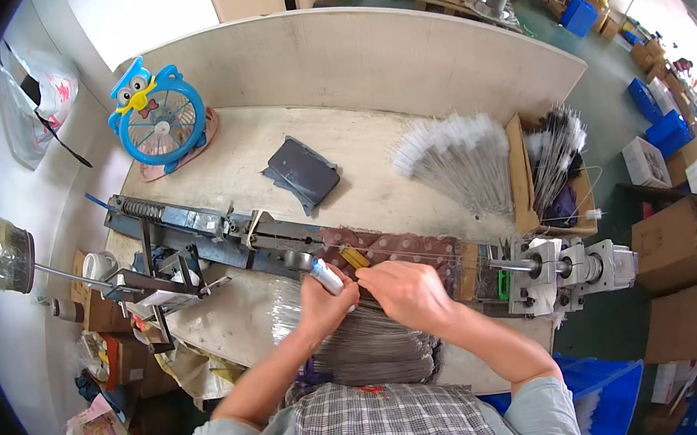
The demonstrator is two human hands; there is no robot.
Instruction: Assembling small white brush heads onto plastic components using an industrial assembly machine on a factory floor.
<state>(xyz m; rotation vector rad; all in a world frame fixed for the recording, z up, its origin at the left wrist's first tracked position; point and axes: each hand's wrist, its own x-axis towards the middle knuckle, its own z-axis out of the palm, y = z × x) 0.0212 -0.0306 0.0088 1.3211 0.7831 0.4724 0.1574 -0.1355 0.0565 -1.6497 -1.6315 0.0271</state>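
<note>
My left hand [328, 306] is closed around a small white tube with blue marking [327, 277], which sticks up tilted between thumb and fingers. Close beside it, my right hand [411, 294] has its fingertips pinched together; what they hold is too small to make out. A yellow-handled tool [354, 257] lies just beyond the right fingertips, on a brown dotted cloth [408, 251]. Below both hands, a thick bundle of thin grey wires [376, 347] lies at the bench's near edge. A long dark metal bench fixture [220, 225] with a spring runs left of my hands.
A motor-like spindle unit [565, 270] stands at the bench's right end. White-bristled wire brushes [466, 157] are heaped behind it, beside a cardboard box [523, 189] of more wires. A blue fan [161, 123] and a dark flat packet [302, 173] sit at the back.
</note>
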